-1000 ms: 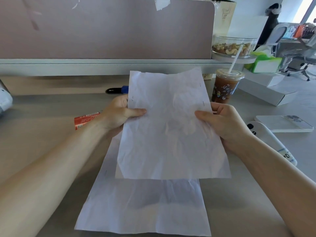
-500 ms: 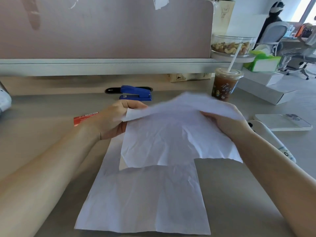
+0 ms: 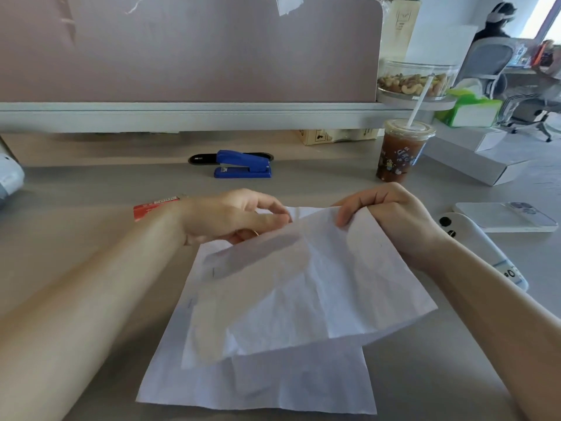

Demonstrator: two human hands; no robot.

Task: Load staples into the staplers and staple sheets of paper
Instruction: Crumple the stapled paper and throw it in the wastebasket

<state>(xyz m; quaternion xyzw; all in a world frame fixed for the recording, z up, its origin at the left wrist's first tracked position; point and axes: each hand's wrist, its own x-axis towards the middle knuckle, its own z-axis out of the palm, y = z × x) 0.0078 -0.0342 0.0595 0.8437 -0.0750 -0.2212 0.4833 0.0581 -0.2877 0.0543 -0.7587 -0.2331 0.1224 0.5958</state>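
Upper sheet [image 3: 303, 287], crumpled white paper, is hanging tilted over a second sheet [image 3: 267, 381] that is lying flat on the desk [image 3: 91, 192]. Right hand [image 3: 391, 217] is pinching the upper sheet's far right corner, thumb on top, fingers curled beneath. Left hand [image 3: 233, 217] is sitting at the far left edge, fingertips pressed together; can't tell if paper is actually caught between them.

Sheet is running from the grip down toward the body, long axis roughly near-far, near edge overhanging the flat sheet, skewed rightward, so edges aren't squared yet.

Blue stapler [image 3: 243, 167] is lying beyond both hands, well apart, long axis left-right; L hand looks nearer — judging it the likelier one to reach.

Red staple box [image 3: 154, 205] is peeking out behind L wrist; print too small to read. Iced drink cup [image 3: 397, 153] far right of grip, cartoon print w/ lettering, illegible. White device [image 3: 482, 250] beside R forearm showing "0"-like marks only.
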